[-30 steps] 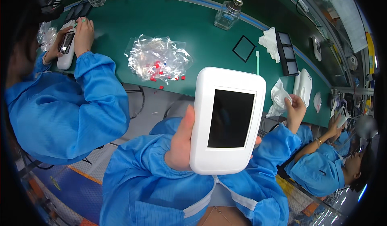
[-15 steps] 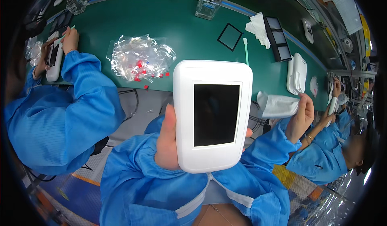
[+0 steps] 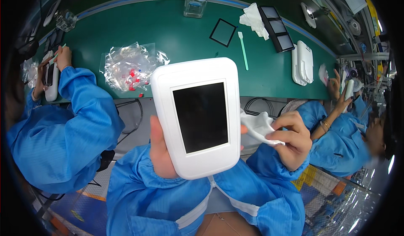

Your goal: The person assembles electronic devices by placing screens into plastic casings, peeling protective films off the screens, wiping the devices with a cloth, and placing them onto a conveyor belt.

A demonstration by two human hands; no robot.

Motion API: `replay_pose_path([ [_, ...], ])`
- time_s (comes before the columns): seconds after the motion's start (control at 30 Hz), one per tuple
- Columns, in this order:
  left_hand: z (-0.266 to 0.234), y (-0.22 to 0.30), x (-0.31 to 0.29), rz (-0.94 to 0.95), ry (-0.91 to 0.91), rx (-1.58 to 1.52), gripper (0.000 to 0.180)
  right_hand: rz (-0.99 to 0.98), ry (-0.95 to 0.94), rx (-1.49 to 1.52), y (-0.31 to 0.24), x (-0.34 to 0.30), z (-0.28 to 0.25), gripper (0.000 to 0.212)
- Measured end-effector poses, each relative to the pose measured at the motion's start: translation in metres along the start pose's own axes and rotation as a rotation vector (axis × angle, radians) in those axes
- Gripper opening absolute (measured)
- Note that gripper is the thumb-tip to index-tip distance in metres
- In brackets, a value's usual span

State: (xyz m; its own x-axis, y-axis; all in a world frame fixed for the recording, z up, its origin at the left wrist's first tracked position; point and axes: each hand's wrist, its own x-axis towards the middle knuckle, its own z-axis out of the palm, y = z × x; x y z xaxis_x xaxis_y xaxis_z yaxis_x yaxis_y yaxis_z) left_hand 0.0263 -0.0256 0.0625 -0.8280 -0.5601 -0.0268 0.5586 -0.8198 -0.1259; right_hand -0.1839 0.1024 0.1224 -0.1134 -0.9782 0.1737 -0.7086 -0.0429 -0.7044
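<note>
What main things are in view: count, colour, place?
table: one, green, across the back
device: one, white, front centre
wipe: one, white, right of device
frame: one, black, on table
swab: one, green, right of frame
plastic bags: several, clear, table's left
bits: several, red, among bags
bottles: two, clear, back edge
tissue: one, white, back right
casings: count unclear, white, table's right
co-workers: at least two, blue-clad, both sides
left hand: one, bare, holding device
right hand: one, bare, pinching wipe
</note>
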Motion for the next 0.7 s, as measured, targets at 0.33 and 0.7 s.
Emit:
replay_pose_path([
  [0.33,0.007,-0.003,0.001,-0.060,0.097,0.252,0.092,-0.199,0.310,0.072,-0.038,0.021,0.067,0.023],
  [0.7,0.004,0.006,-0.001,0.010,0.103,0.334,0.090,-0.147,0.106,0.628,-0.025,0.015,0.056,0.018],
])
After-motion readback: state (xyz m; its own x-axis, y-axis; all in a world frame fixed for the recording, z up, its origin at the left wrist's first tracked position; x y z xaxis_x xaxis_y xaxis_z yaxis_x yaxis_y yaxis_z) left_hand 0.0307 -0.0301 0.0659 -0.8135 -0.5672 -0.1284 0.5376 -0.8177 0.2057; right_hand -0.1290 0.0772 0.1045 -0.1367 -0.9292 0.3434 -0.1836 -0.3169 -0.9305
